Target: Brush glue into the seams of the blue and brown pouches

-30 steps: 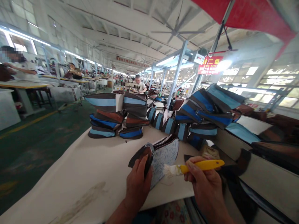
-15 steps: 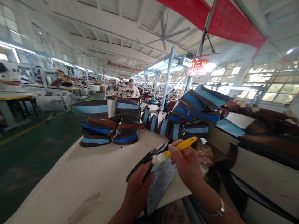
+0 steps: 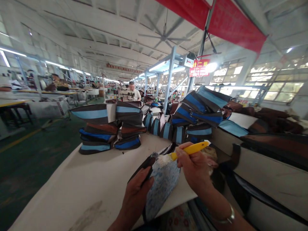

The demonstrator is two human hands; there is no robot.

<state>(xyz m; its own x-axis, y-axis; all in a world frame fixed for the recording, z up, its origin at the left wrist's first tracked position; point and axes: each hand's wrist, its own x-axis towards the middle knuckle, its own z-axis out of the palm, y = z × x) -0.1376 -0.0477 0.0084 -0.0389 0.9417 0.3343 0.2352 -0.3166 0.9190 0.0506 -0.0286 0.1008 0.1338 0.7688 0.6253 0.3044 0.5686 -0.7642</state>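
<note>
My right hand (image 3: 196, 165) is closed around the yellow handle of a brush (image 3: 191, 149). Its pale bristles rest against the upper part of a dark-edged stitched piece (image 3: 163, 183), which shows a mottled blue-and-white face. That piece is tilted up over the front of the table, gripped along its dark left edge by my left hand (image 3: 138, 189), thumb on the mottled face. The fingers of the left hand are partly hidden behind it.
Stacks of dark pieces with blue and brown bands (image 3: 96, 146) stand on the pale table (image 3: 101, 179). More are heaped at the back right (image 3: 204, 106). Large cream and dark panels (image 3: 269, 163) lie close on my right. A co-worker (image 3: 133, 91) sits farther back.
The brush head has shifted slightly across the mottled face, and its handle has tipped flatter. My left hand and the piece have moved a little left and down; the whole view has turned slightly.
</note>
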